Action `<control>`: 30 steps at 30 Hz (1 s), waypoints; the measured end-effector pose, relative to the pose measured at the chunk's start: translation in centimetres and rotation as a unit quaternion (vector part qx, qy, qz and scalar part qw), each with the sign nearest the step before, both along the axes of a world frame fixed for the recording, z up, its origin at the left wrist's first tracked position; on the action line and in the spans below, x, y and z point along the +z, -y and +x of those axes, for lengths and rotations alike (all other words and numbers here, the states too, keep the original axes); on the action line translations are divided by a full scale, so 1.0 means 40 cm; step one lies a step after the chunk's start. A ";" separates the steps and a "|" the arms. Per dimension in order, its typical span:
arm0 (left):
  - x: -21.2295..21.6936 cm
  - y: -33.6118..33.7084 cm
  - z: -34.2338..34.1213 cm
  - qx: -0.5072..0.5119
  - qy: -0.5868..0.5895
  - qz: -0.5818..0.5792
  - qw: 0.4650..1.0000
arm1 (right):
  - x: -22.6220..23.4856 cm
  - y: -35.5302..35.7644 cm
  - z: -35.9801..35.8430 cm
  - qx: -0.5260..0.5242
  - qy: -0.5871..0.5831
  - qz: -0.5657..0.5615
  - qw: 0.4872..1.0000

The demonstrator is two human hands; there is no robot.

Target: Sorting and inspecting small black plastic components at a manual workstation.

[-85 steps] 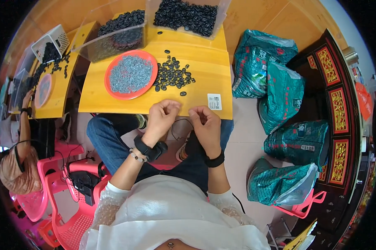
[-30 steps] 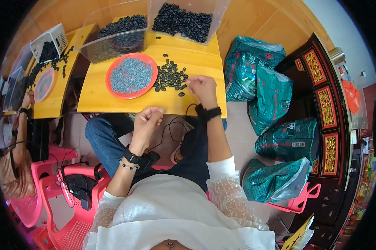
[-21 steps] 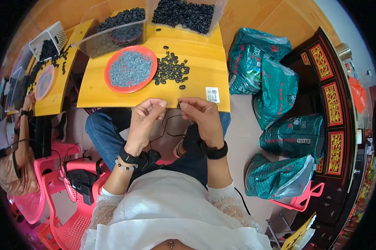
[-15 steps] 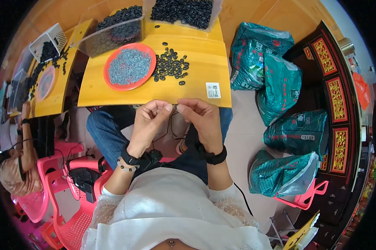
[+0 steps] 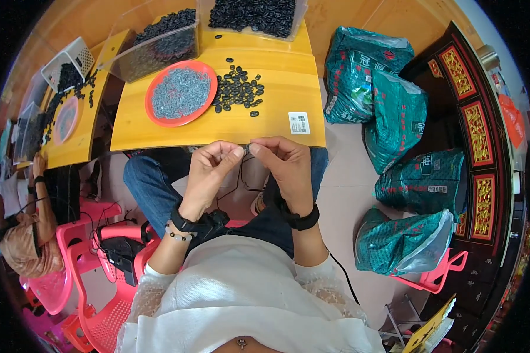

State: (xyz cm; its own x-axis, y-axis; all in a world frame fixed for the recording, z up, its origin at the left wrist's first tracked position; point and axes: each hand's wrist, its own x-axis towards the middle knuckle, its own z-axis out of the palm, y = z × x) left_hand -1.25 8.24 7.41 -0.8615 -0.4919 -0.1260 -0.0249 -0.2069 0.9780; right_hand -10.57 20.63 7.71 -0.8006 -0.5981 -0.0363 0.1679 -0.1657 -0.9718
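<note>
Our left hand (image 5: 211, 167) and right hand (image 5: 283, 167) are close together, and both seem to pinch one small dark piece (image 5: 246, 150) between their fingertips; it is just off the near edge of the yellow table (image 5: 294, 88), over our lap; it is so tiny that fingertips likely grip it best, though they hide much of it; the black oval beads (image 5: 241, 92) lie loose just right of the red plate (image 5: 185, 123), maybe so each is easy to grab; the plate's rim probably stops the thin grey bits (image 5: 181, 91) from sliding off; clear boxes (image 5: 150, 66) at the back hold more black ones; to our right, shiny green bags (image 5: 399, 112) stand by a dark cupboard (image 5: 496, 153); to our left, another person (image 5: 29, 244) sits at a second table (image 5: 88, 134).
</note>
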 end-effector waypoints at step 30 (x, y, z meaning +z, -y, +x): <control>-0.040 -0.029 -0.010 0.047 0.003 -0.011 0.999 | -0.031 0.000 0.020 -0.060 -0.007 0.045 0.997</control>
